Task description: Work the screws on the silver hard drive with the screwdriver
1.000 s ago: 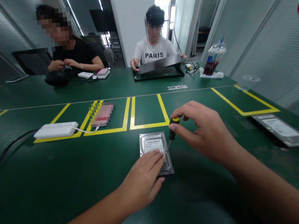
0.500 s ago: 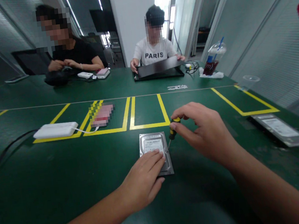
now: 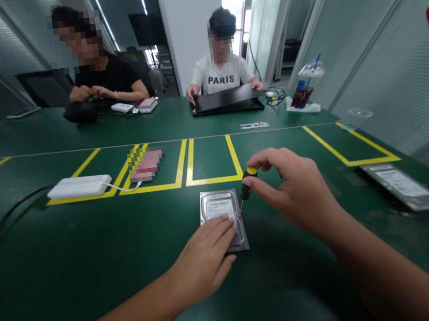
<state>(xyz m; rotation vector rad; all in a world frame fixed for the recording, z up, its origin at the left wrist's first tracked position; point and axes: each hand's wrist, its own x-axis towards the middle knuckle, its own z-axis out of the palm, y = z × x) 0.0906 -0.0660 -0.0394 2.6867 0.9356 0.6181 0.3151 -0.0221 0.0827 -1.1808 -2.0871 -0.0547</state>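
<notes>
A silver hard drive (image 3: 219, 207) lies flat on the green table (image 3: 93, 258), label up. My left hand (image 3: 205, 258) rests on its near half, fingers stretched flat and pressing it down. My right hand (image 3: 296, 189) pinches a small screwdriver (image 3: 246, 188) with a black and yellow handle. The screwdriver stands nearly upright with its tip on the drive's right edge.
Yellow tape boxes mark the table beyond the drive. A white power bank (image 3: 79, 187) with a cable lies left, a flat grey device (image 3: 403, 184) right. Across the table one person handles a dark flat panel (image 3: 226, 101); another person sits at the far left. A drink cup (image 3: 307, 86) stands far right.
The person opposite has lowered the dark panel flat onto the table. My right hand's fingers have shifted slightly round the screwdriver handle; my left hand stays put.
</notes>
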